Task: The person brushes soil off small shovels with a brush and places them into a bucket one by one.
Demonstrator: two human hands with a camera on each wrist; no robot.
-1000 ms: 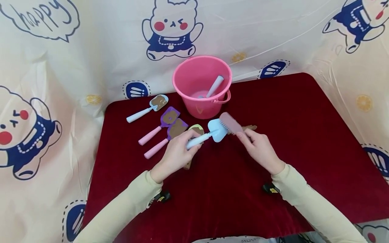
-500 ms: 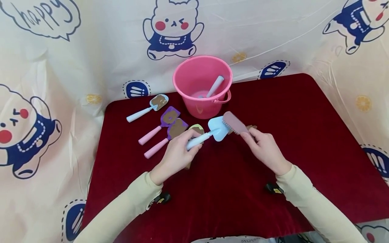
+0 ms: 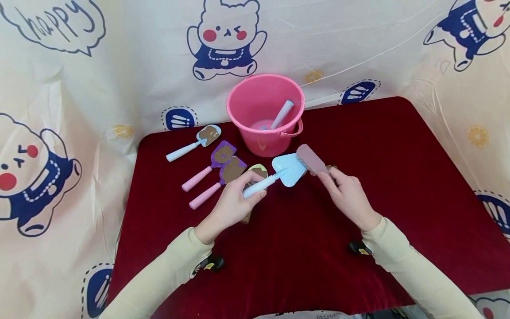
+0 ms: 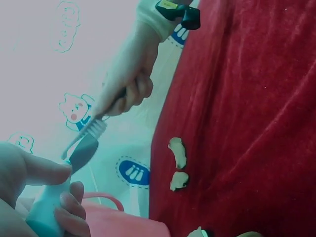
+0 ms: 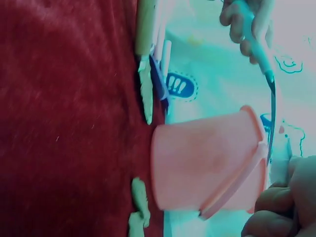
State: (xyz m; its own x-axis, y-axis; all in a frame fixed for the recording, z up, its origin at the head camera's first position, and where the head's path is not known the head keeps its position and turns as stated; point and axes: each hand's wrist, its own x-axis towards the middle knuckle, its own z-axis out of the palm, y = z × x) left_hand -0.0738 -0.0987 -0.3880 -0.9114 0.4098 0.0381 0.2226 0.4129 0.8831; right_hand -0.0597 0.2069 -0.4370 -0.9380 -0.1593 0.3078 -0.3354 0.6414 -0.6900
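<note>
My left hand (image 3: 231,199) grips a light blue toy shovel (image 3: 290,170) by its handle, blade pointing right above the table. The side of the blade facing the head camera looks clean. In my right hand (image 3: 352,199) is a dusty pink brush (image 3: 311,158), its bristles at the blade's upper right edge. The left wrist view also shows the brush bristles (image 4: 96,128) close against the shovel blade (image 4: 85,153). Partly under my left hand lies a green shovel (image 3: 259,169) with brown material on it; its handle is mostly hidden.
A pink bucket (image 3: 264,144) at the back holds a tool with a light blue handle (image 3: 283,113). To the left lie two purple shovels (image 3: 223,153) and a blue shovel (image 3: 209,134), all smeared brown. Lumps (image 4: 177,153) rest on the red cloth (image 3: 398,177).
The brush has shifted a little to the right along the blade, together with my right hand. The shovel blade has turned to show more of its face. My left hand stays nearly in place.
</note>
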